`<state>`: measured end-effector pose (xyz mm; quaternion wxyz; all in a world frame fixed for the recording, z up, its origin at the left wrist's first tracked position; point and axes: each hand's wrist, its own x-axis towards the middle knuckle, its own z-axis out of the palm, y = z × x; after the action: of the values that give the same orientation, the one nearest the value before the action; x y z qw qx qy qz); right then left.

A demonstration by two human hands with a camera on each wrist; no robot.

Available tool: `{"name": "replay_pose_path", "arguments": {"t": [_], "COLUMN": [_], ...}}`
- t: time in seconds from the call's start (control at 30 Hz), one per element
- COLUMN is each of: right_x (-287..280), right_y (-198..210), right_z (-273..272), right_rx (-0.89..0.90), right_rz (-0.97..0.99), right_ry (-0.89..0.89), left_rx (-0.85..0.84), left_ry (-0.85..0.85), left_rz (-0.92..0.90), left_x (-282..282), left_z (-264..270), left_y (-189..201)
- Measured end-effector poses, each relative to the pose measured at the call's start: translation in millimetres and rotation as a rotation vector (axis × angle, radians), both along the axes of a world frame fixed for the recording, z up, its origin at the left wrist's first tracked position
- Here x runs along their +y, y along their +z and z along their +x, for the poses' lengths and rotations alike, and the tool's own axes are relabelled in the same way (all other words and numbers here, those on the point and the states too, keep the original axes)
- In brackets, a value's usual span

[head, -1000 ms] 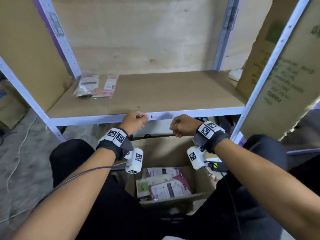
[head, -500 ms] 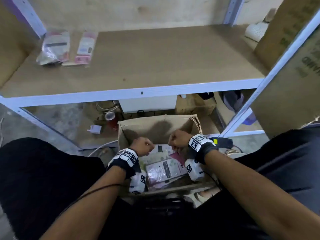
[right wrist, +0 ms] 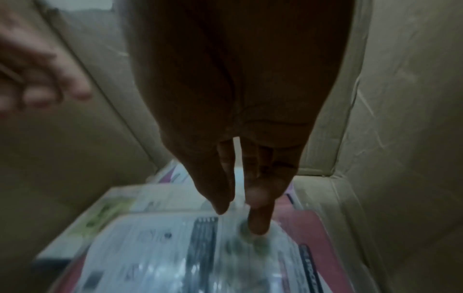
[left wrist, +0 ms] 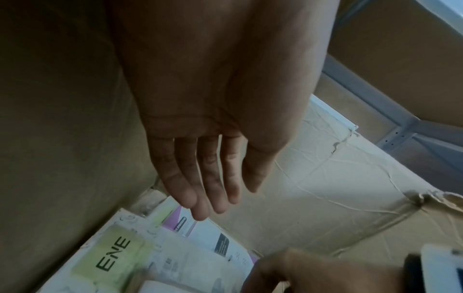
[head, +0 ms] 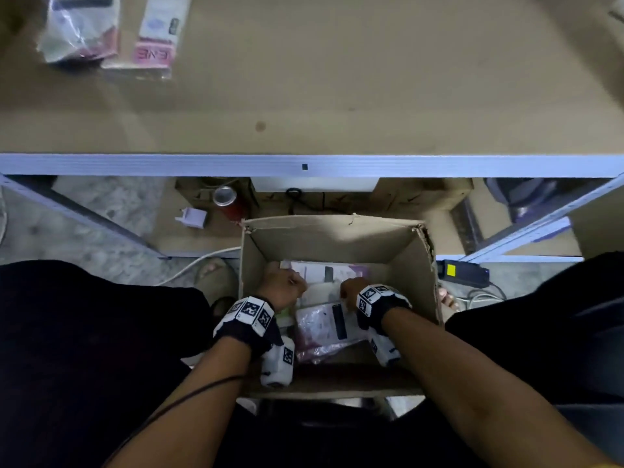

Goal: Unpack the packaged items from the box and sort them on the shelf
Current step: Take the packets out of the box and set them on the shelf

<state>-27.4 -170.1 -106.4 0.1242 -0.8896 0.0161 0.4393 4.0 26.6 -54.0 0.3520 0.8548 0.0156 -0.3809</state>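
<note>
An open cardboard box (head: 337, 238) stands on the floor between my knees, holding several flat packaged items. My left hand (head: 283, 285) reaches into its left side with straight fingers (left wrist: 200, 208) just above a white and pink packet (left wrist: 213, 237), beside a green "ENE" packet (left wrist: 112, 253). My right hand (head: 351, 292) is in the right side, empty, its fingers (right wrist: 258, 224) pointing down at a clear-wrapped white and pink packet (right wrist: 175, 247), also seen in the head view (head: 324, 325); whether they touch it I cannot tell. Two packets (head: 81, 25) (head: 157, 32) lie on the shelf board (head: 337, 96) at the far left.
The shelf's white metal front rail (head: 439, 165) runs across above the box. Under the shelf sit a can (head: 224, 195), a white adapter (head: 192, 217) and cardboard. A black power brick (head: 464, 272) with cables lies right of the box. My knees flank the box.
Both hands dropped from the shelf's front rail down into the box and uncurled from fists to straight fingers. The view tilted down over the box.
</note>
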Motion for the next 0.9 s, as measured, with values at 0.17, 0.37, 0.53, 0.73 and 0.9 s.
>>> {"name": "replay_pose_path", "arguments": {"t": [0.17,0.37,0.53,0.73,0.9], "right_x": [1,11,7,36,51], "right_y": [-20,-32,-34,-29,-34], "right_z": [-15,-15,-6,24,31], "right_rx": [-0.032,-0.092,-0.113,-0.214,-0.285], "right_rz": [-0.033,-0.117,0.002,-0.032,-0.015], "right_ry": [0.018,0.039,0.018,0.087,0.135], "left_rx": [-0.012,-0.040,-0.028,-0.096,-0.065], "left_ry": [0.103,0.142,0.136,0.083,0.088], "left_rz": [-0.083,-0.116,-0.109,-0.060,-0.012], "left_x": [0,-6,-9,-8,0], "left_z": [7,11,14,17,20], "left_y": [7,16,17,14,18]}}
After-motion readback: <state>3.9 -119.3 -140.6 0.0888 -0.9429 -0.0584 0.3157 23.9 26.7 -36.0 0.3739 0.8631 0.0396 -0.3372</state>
